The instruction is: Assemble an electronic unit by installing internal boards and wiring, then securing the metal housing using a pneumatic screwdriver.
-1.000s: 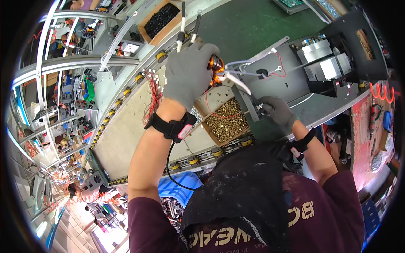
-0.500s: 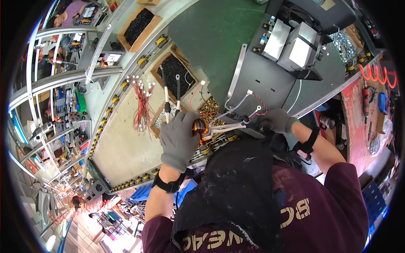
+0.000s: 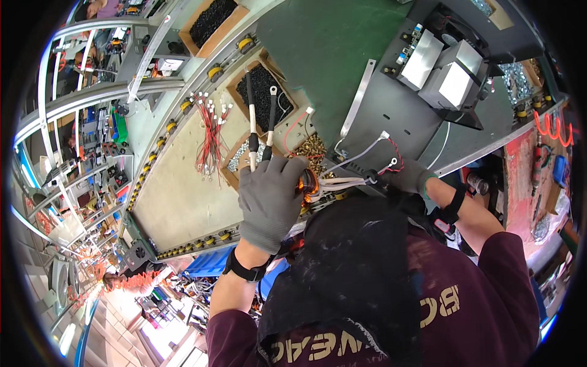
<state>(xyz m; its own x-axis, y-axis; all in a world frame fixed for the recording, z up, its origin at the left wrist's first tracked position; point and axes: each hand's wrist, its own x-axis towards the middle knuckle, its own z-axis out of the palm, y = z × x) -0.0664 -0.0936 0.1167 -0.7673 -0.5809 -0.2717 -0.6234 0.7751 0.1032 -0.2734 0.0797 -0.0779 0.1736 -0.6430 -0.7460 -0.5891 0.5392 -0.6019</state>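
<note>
Left hand: the gloved left hand is closed around an orange wound coil, with two stiff sleeved leads standing up past its fingers and ending in ring lugs.
Coil: it sits at the near edge of the grey metal chassis, just left of it, with white leads running across toward that chassis.
Right hand: the gloved right hand lies against the chassis's near edge, partly hidden by the dark hood; whether it pinches a wire I cannot tell.
Risk, near: the white leads look taut between coil and chassis; a tug from the left hand could strain their ends or pull a ring terminal loose.
Risk, middle: the tall leads sway over the tray of brass screws left of the chassis and could sweep some out.
Risk, far: the bundle of red wires, well left of the chassis on the worktop, could catch a lug.
</note>
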